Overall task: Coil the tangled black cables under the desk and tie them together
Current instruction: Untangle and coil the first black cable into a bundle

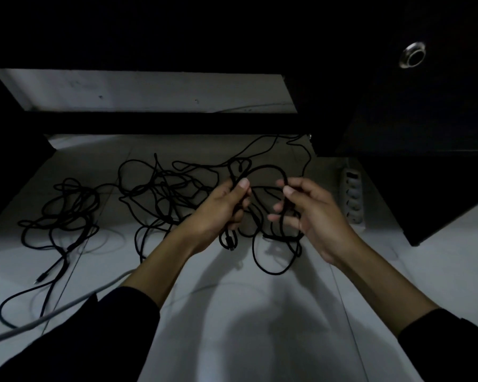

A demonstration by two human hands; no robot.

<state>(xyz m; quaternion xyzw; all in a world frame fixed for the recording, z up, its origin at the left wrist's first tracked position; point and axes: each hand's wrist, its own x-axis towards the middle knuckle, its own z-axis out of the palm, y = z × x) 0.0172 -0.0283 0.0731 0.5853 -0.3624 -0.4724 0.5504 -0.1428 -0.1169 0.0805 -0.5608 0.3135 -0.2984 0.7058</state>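
Left hand (221, 208) gripped a small bundle of black cable loops (260, 216), thumb pressed over the strands. Right hand (312, 213) pinched the same cable's arc between thumb and forefinger, other fingers loosely spread — the arc bridged the two hands, with loops hanging below to the floor (232, 312). The tangled black cables (155, 188) lay left and beyond, long spread running left–right — left hand nearer. Power strip (352, 194) sat right.
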